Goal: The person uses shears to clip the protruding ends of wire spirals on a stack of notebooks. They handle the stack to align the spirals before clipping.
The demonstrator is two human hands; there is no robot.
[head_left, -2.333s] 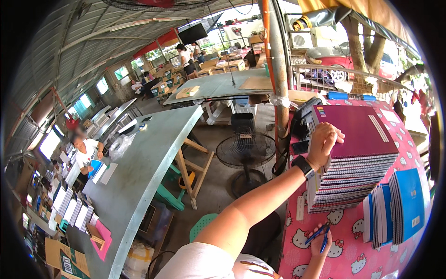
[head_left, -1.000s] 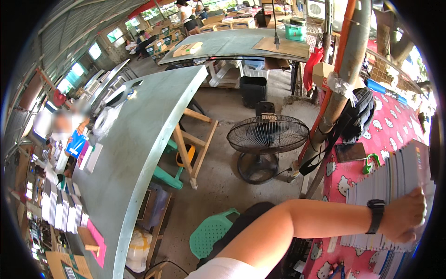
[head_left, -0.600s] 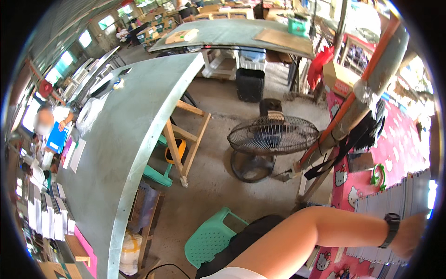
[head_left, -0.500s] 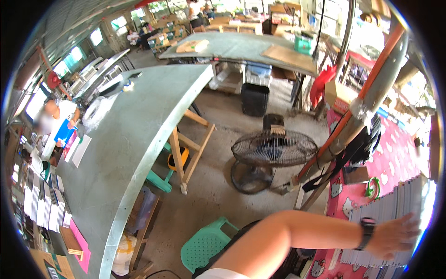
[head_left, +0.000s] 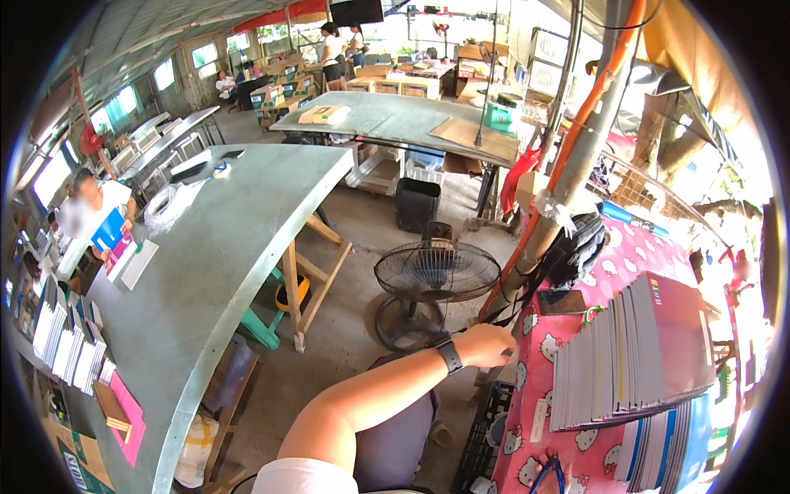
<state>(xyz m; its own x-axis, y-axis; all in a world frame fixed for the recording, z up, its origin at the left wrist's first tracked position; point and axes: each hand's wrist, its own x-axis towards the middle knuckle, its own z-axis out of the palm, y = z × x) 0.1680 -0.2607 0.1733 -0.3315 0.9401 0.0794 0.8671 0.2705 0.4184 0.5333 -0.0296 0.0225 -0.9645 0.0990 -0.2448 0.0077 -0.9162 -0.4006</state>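
Observation:
My left hand [head_left: 488, 346], with a dark watch [head_left: 449, 356] on its wrist, hangs over the near edge of the pink patterned table cloth [head_left: 527, 395]. Its fingers curl inward, and nothing shows in them. To its right rises a thick stack of booklets [head_left: 605, 362], leaning in a row with a dark red cover [head_left: 675, 329] on top. More booklets with blue covers [head_left: 671, 445] lie nearer me. At the lower edge, part of my right hand [head_left: 563, 476] shows, its fingers around a thin blue tool [head_left: 544, 473], possibly scissors; most of that hand is cut off.
A black floor fan [head_left: 436, 272] stands ahead, beside a slanted metal post [head_left: 568, 173]. On the left runs a long grey-green table [head_left: 206, 239] with booklet stacks [head_left: 74, 346]. A seated person [head_left: 103, 202] holds a blue booklet there. A phone-like dark object [head_left: 561, 302] lies on the cloth.
My left hand has come off the booklets and drawn left, its spread fingers now curled. The view has shifted, bringing the whole stack and the blue tool into sight.

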